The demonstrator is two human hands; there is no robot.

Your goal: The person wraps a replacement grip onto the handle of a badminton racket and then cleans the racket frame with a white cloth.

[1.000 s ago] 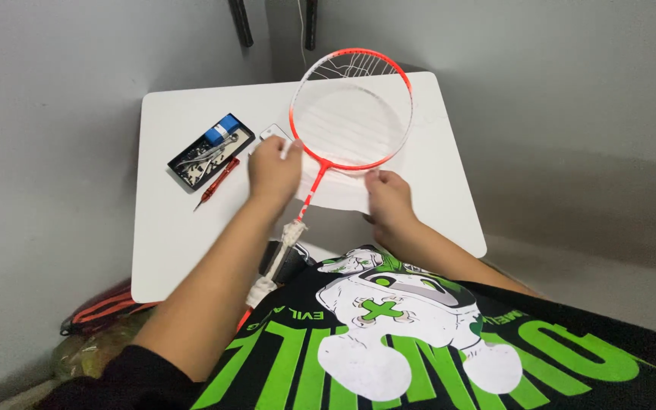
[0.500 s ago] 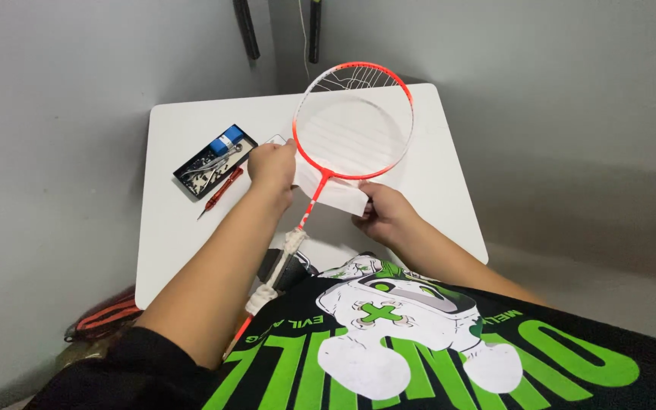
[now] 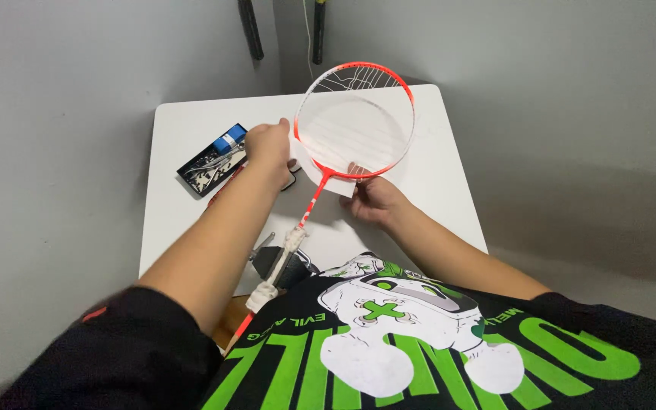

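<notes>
Both hands up at frame centre, on the white sheet under the racket head. Left hand closed round the sheet's left edge, just beside the left side of the racket frame, knuckles up. Right hand below the hoop, fingers curled up onto the sheet's lower edge, thumb hidden; gripping it as far as can be seen.

Count: 1 badminton racket, orange-red frame w/ white strings, some strings at the top loose and crooked. 1 white sheet, paper or cloth, can't tell which, lying behind the strings and sticking out below the throat. 1 white table. 1 black tray of small metal tools, w/ 1 blue block in it, upper left of table, just left of the left hand. 2 dark bars hanging on the grey wall, top centre of frame.

Racket position: head sits centre-top of frame, between the two hands, over the table's far half. Shaft runs down-left from the throat, passing btw the forearms. Grip end wrapped in white tape, bunched and uneven, low centre of frame near the person's black shirt w/ green print. Dark clamp-like object beside the tape at the table's near edge, unclear what.
</notes>
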